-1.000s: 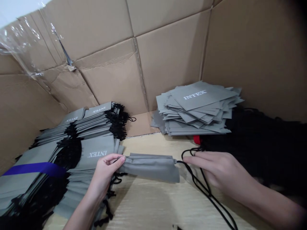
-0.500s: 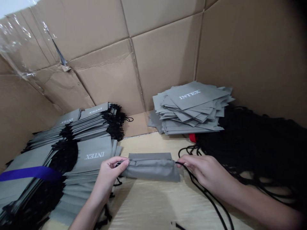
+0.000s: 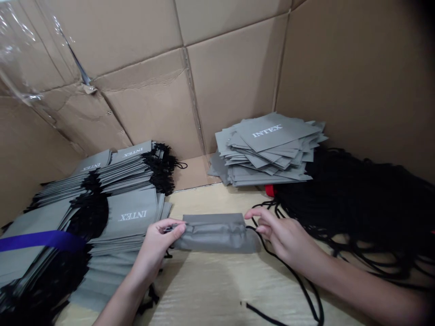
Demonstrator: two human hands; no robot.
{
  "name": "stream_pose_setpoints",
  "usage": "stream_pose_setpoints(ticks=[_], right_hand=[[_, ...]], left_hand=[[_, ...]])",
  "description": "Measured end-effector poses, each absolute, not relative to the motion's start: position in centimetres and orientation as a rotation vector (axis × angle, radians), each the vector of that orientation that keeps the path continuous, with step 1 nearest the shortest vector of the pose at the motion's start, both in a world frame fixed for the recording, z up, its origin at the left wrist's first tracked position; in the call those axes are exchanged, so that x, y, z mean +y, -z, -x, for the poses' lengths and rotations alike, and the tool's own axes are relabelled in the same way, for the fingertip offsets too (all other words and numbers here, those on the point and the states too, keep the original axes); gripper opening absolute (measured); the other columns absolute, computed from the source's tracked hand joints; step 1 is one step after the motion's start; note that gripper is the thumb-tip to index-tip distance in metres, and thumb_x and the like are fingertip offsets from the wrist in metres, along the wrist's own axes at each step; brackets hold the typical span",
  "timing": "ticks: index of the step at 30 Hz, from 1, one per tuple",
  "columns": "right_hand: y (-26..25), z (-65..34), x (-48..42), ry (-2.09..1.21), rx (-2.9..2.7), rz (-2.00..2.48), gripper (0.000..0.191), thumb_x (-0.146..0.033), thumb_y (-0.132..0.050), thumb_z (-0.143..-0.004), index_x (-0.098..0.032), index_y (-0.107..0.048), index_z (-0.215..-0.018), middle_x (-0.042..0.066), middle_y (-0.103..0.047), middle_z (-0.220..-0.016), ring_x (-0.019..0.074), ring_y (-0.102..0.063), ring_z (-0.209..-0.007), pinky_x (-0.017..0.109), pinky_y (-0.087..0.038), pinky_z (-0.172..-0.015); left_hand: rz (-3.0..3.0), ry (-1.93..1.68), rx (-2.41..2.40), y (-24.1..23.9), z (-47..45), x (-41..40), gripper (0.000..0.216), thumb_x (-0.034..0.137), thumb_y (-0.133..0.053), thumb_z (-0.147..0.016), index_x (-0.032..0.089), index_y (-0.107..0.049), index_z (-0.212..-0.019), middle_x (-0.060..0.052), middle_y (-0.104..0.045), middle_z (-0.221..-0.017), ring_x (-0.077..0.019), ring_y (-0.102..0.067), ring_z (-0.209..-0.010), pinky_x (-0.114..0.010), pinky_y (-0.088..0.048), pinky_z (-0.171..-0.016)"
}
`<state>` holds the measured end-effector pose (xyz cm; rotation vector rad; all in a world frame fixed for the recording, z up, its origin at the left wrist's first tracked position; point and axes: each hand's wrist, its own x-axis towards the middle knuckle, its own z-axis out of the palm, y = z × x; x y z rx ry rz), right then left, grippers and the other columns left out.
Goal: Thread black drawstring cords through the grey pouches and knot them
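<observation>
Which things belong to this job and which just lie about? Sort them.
Seem part of it:
grey pouch, pinched by the left hand
black cord beside the right hand
pile of INTEX pouches
heap of black cords
corded INTEX pouches on the left

Seem incidental:
red piece by the heap
purple-blue strap across corded pouches
clear tape on the cardboard

Passage over near tabletop (image 3: 204,290), held pouch (image 3: 217,237) beyond, stacks (image 3: 127,222) left, cords (image 3: 350,194) right
</observation>
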<state>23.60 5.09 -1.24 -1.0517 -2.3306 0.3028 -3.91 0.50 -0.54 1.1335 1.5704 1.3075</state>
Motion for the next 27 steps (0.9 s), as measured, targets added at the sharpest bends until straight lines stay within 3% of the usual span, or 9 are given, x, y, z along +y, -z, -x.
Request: stream_pose_setpoints(ticks=[5, 10, 17, 22, 27], right_hand=[[1.0, -23.4, 5.0, -0.342, -2.329, 1.026, 0.028, -0.02, -0.026, -0.09, -0.017, -0.048, -0.107, -0.004, -0.045, -0.052, 0.0153, -0.046, -0.044, 0.023, -0.035, -0.048], [0.6, -23.9, 5.5, -0.477, -2.327, 1.036, 0.03, -0.025, -0.03, -0.091, -0.017, -0.047, -0.113, -0.004, -0.045, -0.053, 0.0141, -0.044, -0.047, 0.023, -0.034, -0.05], [1.2, -23.4, 6.6, -0.975, -2.039, 1.128, 0.025, -0.04, -0.05, -0.082, -0.018, -0.06, -0.081, -0.005, -0.04, -0.051, 0.0099, -0.038, -0.046, 0.021, -0.027, -0.044], [1.6, -23.3, 7.2, -1.197, -1.89, 1.15, 0.018, -0.032, -0.056, -0.072, -0.015, -0.06, -0.072, -0.004, -0.046, -0.052, 0.01, -0.041, -0.049, 0.021, -0.031, -0.047], [1.3, -23.3, 6.8, -1.218, -1.825, 1.159, 0.008, -0.024, -0.056, -0.064, -0.016, -0.056, -0.063, -0.004, -0.047, -0.052, 0.0099, -0.041, -0.049, 0.022, -0.031, -0.048]], left_hand=[[-1.107, -1.299, 1.46, 0.5, 4.4, 0.4, 0.03, 0.038, -0.079, -0.055, 0.016, -0.074, -0.076, -0.006, -0.071, -0.08, -0.0141, -0.059, -0.069, -0.02, -0.043, -0.062], [-1.188, -1.288, 1.469, 0.2, 5.8, 0.8, 0.036, 0.044, -0.072, -0.063, 0.014, -0.071, -0.083, -0.002, -0.064, -0.064, -0.0091, -0.046, -0.052, -0.018, -0.033, -0.048], [-1.415, -1.233, 1.546, 0.4, 4.4, 0.9, 0.032, 0.044, -0.066, -0.066, 0.015, -0.066, -0.08, 0.0, -0.059, -0.067, -0.009, -0.039, -0.051, -0.019, -0.03, -0.048], [-1.587, -1.186, 1.506, 0.3, 3.8, 0.2, 0.028, 0.043, -0.053, -0.079, 0.017, -0.06, -0.086, 0.0, -0.055, -0.072, -0.0133, -0.046, -0.061, -0.021, -0.035, -0.057], [-1.717, -1.092, 1.522, 0.1, 4.3, -0.4, 0.019, 0.034, -0.045, -0.086, 0.021, -0.053, -0.097, -0.006, -0.061, -0.099, -0.0197, -0.054, -0.09, -0.025, -0.038, -0.077]])
